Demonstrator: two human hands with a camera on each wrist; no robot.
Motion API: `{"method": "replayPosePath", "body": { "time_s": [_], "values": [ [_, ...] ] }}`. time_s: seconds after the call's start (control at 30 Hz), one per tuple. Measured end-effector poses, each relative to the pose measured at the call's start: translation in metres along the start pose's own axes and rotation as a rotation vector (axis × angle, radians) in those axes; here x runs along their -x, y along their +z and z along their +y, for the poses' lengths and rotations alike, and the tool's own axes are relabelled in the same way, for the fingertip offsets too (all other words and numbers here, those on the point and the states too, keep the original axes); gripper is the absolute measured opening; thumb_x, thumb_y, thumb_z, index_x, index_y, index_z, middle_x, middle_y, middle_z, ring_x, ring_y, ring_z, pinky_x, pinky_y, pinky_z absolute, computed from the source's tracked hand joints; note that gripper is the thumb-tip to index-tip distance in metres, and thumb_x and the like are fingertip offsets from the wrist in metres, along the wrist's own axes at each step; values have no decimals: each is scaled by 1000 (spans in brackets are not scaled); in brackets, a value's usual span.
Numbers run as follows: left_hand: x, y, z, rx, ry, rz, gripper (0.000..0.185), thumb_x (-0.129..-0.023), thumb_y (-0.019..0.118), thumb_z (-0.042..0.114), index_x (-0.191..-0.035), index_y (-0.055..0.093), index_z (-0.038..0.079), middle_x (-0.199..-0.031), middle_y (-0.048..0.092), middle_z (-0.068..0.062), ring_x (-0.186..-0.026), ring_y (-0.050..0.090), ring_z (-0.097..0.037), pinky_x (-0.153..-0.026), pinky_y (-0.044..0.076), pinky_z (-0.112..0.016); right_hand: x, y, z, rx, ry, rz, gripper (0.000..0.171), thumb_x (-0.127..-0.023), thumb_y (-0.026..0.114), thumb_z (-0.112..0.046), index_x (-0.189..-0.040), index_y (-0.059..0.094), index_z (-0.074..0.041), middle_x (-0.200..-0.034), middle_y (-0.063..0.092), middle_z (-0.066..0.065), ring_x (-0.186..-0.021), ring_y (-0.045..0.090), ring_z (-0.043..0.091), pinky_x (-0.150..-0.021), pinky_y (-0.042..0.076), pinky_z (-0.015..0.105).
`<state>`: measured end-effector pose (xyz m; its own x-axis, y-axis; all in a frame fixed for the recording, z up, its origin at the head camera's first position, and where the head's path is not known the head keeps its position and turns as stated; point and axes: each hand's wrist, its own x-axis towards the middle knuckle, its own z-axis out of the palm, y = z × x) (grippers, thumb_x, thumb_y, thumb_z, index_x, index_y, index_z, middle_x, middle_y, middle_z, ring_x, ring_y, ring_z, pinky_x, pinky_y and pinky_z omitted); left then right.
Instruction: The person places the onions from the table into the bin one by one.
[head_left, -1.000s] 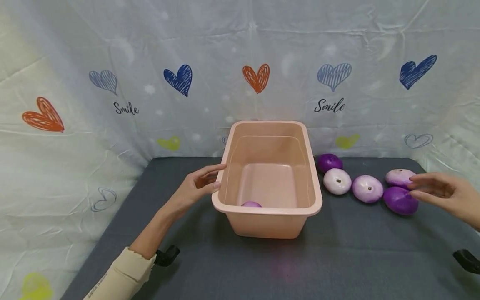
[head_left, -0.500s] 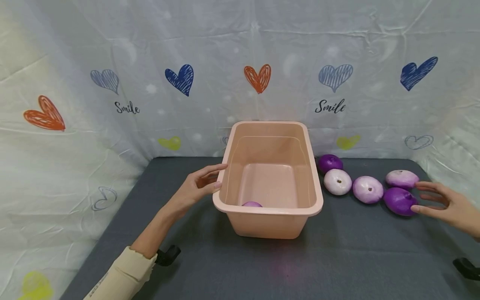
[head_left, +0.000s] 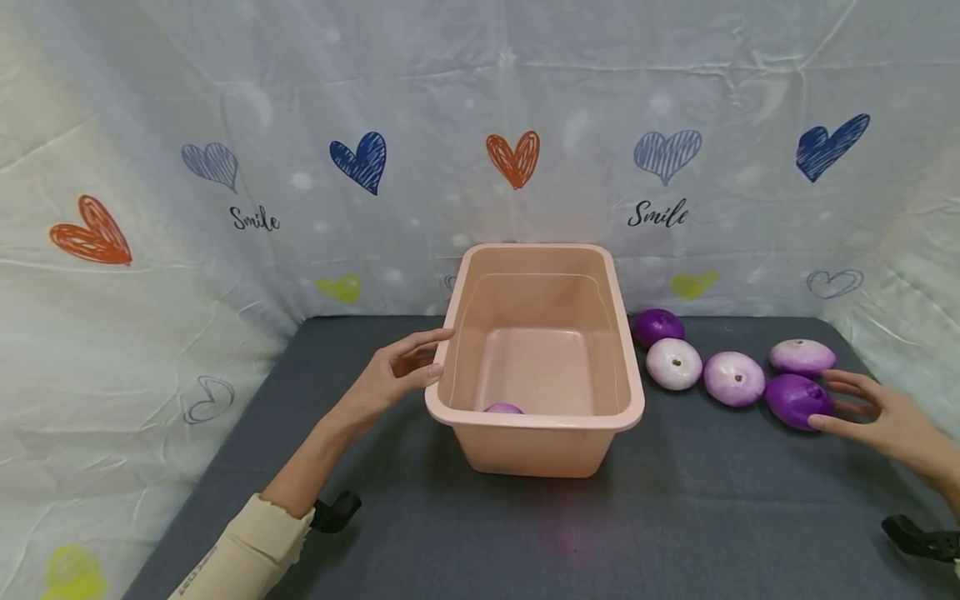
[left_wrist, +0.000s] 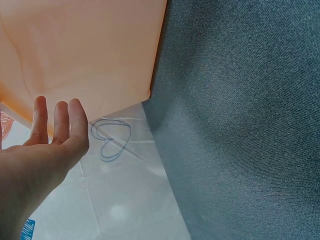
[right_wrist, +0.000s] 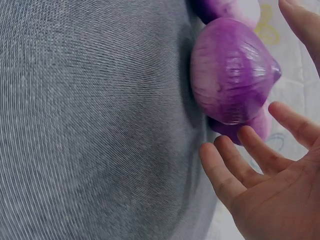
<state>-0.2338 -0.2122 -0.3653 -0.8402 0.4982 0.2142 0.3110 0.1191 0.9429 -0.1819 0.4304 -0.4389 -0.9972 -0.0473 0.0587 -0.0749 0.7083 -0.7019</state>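
Observation:
A pale pink plastic bin [head_left: 536,421] stands on the dark cloth, with the top of one purple onion [head_left: 503,408] showing inside behind its front wall. My left hand [head_left: 393,371] is at the bin's left rim, fingertips and thumb touching it with the fingers loosely extended. In the left wrist view, those fingers [left_wrist: 61,120] lie against the outer wall. My right hand [head_left: 885,417] is at a dark purple onion [head_left: 799,402], thumb and fingers spread apart. The right wrist view shows the fingertips close beside the pointed onion [right_wrist: 232,72], not closed round it.
Right of the bin lie several more onions: a dark purple one [head_left: 659,326] at the back, two whitish ones [head_left: 674,363] in front, and a pale one [head_left: 802,357] behind the onion at my hand. A heart-printed white curtain [head_left: 450,83] hangs behind the table.
My right hand has come down and inward to the dark purple onion, its thumb now at the onion's near side. My left hand, the bin and the onions have stayed in place.

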Motion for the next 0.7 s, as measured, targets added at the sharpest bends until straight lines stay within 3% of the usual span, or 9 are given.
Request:
{"method": "replayPosePath", "body": {
  "time_s": [0.1,0.17,0.27,0.3,0.37,0.43,0.5,0.6,0.7],
  "values": [
    [0,0,0,-3,-4,0,54,-102,65,15,-153,48,13,-150,50,-10,-134,49,-29,-106,41,-52,-2,4,1,0,12,0,91,-95,76,-29,-154,22,14,-145,32,43,-121,41,64,-71,49,19],
    [0,0,-1,-3,-7,0,54,-102,65,15,-153,48,14,-150,50,-10,-134,49,-28,-106,40,-53,-3,6,1,0,29,-7,92,-95,76,-31,-155,21,12,-146,30,43,-123,38,64,-79,54,37],
    [0,0,-1,-6,-8,1,54,-102,65,16,-153,48,14,-150,50,-10,-135,49,-30,-106,40,-53,-6,7,-1,-1,38,-20,90,-95,76,-33,-155,24,10,-148,29,42,-126,36,63,-90,46,62],
    [0,0,-1,-7,-6,2,54,-102,65,15,-153,48,14,-150,50,-10,-135,48,-31,-106,41,-53,-7,8,-2,1,39,-25,90,-95,76,-34,-155,25,10,-148,30,41,-127,35,63,-92,46,61],
    [0,0,-2,-5,-3,1,54,-102,65,14,-153,48,13,-150,49,-11,-136,47,-33,-106,41,-52,-8,8,-2,-2,27,-33,87,-94,76,-33,-154,28,9,-148,32,40,-128,35,62,-94,50,43],
    [0,0,-2,-3,-2,0,54,-102,65,14,-153,48,13,-150,49,-11,-136,47,-34,-106,42,-51,-8,8,-2,-1,8,-30,84,-94,78,-30,-151,32,10,-146,35,38,-126,38,60,-83,49,21],
    [0,0,-2,1,-6,-3,54,-102,65,14,-153,48,13,-150,49,-10,-136,47,-34,-106,42,-51,-8,8,-1,2,-14,-26,80,-92,79,-26,-149,35,10,-145,38,37,-122,43,59,-70,40,8],
    [0,1,-1,3,-12,-3,55,-101,66,16,-153,48,14,-150,50,-9,-135,48,-31,-106,42,-51,-9,10,-1,-3,-45,-17,77,-91,81,-21,-146,39,12,-142,41,36,-118,48,57,-70,41,7],
    [0,0,-1,3,-8,-1,54,-102,65,16,-153,48,14,-150,49,-9,-136,47,-31,-106,40,-53,-11,10,-1,12,-58,1,75,-89,82,-20,-144,42,11,-141,43,34,-114,56,40,-71,41,6]
  ]
}}
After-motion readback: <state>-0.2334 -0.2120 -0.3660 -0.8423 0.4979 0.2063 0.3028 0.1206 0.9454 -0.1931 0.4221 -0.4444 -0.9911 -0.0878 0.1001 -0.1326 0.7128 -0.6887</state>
